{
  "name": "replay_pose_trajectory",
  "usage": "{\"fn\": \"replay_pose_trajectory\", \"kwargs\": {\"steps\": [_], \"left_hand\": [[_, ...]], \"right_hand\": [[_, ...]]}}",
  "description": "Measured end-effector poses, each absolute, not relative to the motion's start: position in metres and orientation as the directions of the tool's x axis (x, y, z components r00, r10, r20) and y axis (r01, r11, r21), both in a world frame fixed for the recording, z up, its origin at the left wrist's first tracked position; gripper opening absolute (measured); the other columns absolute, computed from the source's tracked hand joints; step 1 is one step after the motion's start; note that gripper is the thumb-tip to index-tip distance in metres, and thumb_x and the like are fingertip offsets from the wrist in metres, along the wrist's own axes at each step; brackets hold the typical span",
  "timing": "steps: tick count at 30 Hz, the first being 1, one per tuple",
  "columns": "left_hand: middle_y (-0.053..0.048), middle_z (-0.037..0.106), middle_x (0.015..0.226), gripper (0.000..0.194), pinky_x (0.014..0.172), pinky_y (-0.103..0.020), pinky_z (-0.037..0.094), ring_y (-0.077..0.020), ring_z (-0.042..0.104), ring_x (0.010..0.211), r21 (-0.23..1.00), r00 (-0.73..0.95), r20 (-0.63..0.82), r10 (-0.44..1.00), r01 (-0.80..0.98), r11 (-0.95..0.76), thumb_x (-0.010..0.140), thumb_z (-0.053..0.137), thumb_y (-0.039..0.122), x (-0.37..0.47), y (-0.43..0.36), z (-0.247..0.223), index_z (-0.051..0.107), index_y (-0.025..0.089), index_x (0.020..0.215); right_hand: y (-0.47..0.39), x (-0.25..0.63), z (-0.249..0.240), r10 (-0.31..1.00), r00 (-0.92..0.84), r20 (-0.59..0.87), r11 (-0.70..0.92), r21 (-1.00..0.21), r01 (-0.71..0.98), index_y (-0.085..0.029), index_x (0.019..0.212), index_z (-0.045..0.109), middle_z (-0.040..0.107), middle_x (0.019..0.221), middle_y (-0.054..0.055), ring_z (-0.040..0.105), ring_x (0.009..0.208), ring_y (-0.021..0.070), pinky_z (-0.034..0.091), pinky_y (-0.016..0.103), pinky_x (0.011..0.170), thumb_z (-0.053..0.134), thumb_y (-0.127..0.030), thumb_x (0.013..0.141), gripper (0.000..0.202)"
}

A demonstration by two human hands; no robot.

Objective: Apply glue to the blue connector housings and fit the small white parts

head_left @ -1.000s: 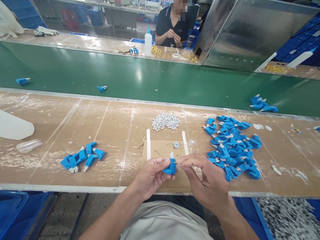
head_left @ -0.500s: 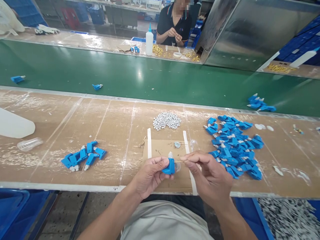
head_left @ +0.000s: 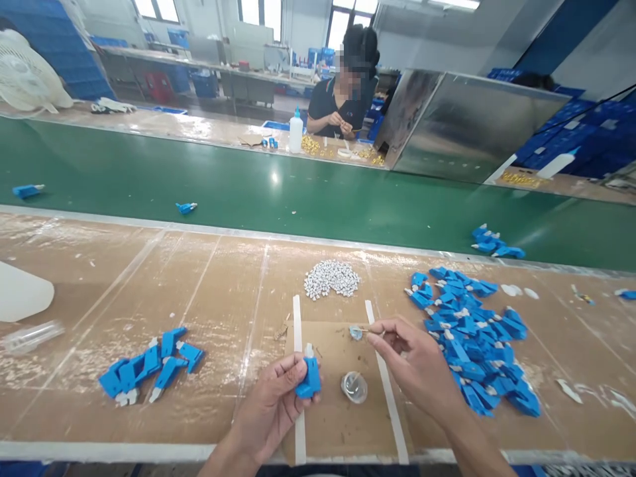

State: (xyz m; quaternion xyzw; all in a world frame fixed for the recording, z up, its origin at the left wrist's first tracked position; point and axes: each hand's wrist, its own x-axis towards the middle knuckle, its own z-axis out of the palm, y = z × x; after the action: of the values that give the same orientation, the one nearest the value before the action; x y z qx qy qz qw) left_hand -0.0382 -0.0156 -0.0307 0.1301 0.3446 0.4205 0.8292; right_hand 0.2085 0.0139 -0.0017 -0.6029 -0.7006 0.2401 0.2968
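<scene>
My left hand (head_left: 271,404) is closed around a blue plastic part (head_left: 309,379), its pale tip pointing up and away. To the right, my right hand (head_left: 417,364) pinches the end of a thin wooden stick (head_left: 364,329). The other end of that stick meets a small pale-blue lump (head_left: 355,333) on the cardboard sheet (head_left: 332,424). Between the hands stands a small clear cup (head_left: 354,388) with a thin stick leaning in it. Ahead of them lies a pile of small grey-white pieces (head_left: 332,279).
Many blue parts (head_left: 467,338) are heaped at right, with a smaller group (head_left: 152,364) at left. Beyond the table runs a green conveyor belt (head_left: 238,179) carrying several blue parts. A co-worker (head_left: 342,99) sits across it. A white bottle (head_left: 22,291) lies at far left.
My right hand has left the blue part and moved forward to the stick at the pale-blue lump. My left hand has drawn the blue part leftward. The view has tilted up.
</scene>
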Motion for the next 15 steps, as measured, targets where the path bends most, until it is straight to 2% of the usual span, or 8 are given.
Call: {"fn": "replay_pose_trajectory", "kwargs": {"steps": [3,7,15], "left_hand": [[-0.007,0.07,0.082,0.017,0.059,-0.016,0.053,-0.0098,0.066,0.064,0.478,0.416,-0.47,0.779,-0.622,0.621,0.086,0.075,0.027,-0.041,-0.015,-0.036,0.07,0.011,0.09],[-0.005,0.068,0.079,0.018,0.057,-0.016,0.052,-0.0099,0.066,0.064,0.465,0.396,-0.473,0.787,-0.646,0.605,0.085,0.075,0.027,-0.043,-0.017,-0.041,0.069,0.011,0.089],[-0.005,0.067,0.073,0.025,0.052,-0.015,0.051,-0.0113,0.066,0.059,0.415,0.379,-0.504,0.776,-0.682,0.602,0.079,0.081,0.029,-0.04,-0.016,-0.042,0.068,0.01,0.087]], "right_hand": [[0.061,0.204,-0.002,0.968,-0.181,0.173,0.245,-0.5,0.831,-0.021,0.091,0.065,0.067,0.084,0.004,0.061,0.074,0.0187,0.045,0.03,0.067,0.052,-0.025,0.098,0.015],[0.105,0.192,-0.014,0.946,-0.285,0.155,0.324,-0.385,0.864,-0.02,0.087,0.066,0.067,0.089,0.003,0.062,0.078,0.0174,0.042,0.027,0.068,0.053,-0.013,0.093,0.016],[0.116,0.181,-0.021,0.928,-0.367,0.058,0.371,-0.185,0.91,-0.02,0.087,0.069,0.065,0.093,0.005,0.059,0.078,0.018,0.034,0.028,0.063,0.051,-0.016,0.097,0.021]]}}
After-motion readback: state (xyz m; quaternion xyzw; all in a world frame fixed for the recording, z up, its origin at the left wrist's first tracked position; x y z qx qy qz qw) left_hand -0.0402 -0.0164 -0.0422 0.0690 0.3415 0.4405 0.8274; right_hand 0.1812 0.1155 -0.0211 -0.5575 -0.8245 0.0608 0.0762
